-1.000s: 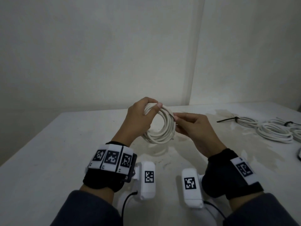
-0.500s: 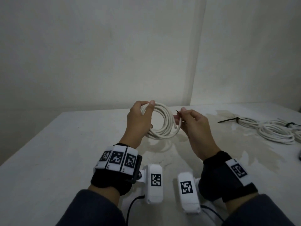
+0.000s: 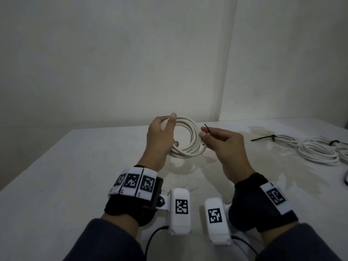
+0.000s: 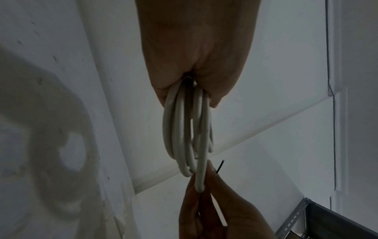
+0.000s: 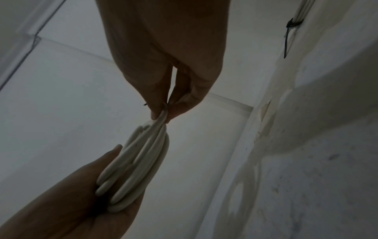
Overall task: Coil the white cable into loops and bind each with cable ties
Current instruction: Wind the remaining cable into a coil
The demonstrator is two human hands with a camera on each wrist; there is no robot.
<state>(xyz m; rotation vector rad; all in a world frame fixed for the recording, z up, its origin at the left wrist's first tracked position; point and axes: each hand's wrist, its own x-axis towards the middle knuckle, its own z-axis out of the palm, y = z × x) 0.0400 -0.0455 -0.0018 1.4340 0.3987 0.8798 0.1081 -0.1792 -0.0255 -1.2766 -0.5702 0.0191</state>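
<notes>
A white cable coil (image 3: pixel 190 142) of several loops hangs upright above the table. My left hand (image 3: pixel 162 140) grips its left side, thumb over the top strands; the left wrist view shows the coil (image 4: pixel 188 129) coming out of my curled fingers. My right hand (image 3: pixel 220 144) pinches the coil's right edge together with a thin black cable tie (image 3: pixel 206 127), whose tip sticks up above the fingertips. The right wrist view shows the coil (image 5: pixel 141 163) pinched between thumb and fingers, the tie (image 5: pixel 145 104) only a dark speck.
On the white table (image 3: pixel 56 185), at the far right, lie other white cable coils (image 3: pixel 318 153) bound with black ties (image 3: pixel 263 138). A dark object (image 3: pixel 346 178) sits at the right edge. Walls meet in a corner behind. A metal shelf frame (image 4: pixel 296 218) shows in the left wrist view.
Both hands lifted the coil a little higher. My right hand drew back to the coil's right edge, and the black tie's tip now sticks up above its fingertips.
</notes>
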